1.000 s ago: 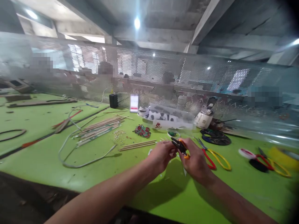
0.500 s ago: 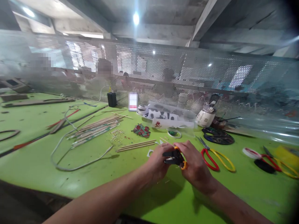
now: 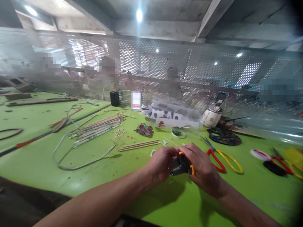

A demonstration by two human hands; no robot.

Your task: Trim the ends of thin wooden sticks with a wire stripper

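My right hand (image 3: 202,165) is wrapped round a black hand tool (image 3: 179,166) with orange along its handles. The tool is held just above the green table, its black end pointing left. Beside that end, my left hand (image 3: 161,162) is closed, fingertips close to those of the right. What the left fingers grip is hidden behind the tool. Beyond the hands, three thin wooden sticks (image 3: 139,145) lie side by side, with small white scraps (image 3: 163,142) near them. Red-and-yellow-handled scissors (image 3: 223,160) lie right of my right hand.
A bundle of sticks (image 3: 99,127), pale bits (image 3: 119,134) and a red-green decorated piece (image 3: 144,130) lie left. A grey cable (image 3: 78,168) curls there. Behind stand a phone (image 3: 136,101), rolled sheets (image 3: 175,118) and a white pot (image 3: 211,117). More scissors (image 3: 280,160) lie far right.
The tool has turned a little in my hands; its black prongs, seen apart before, now look closer together. My left hand covers more of it. The view has shifted slightly.
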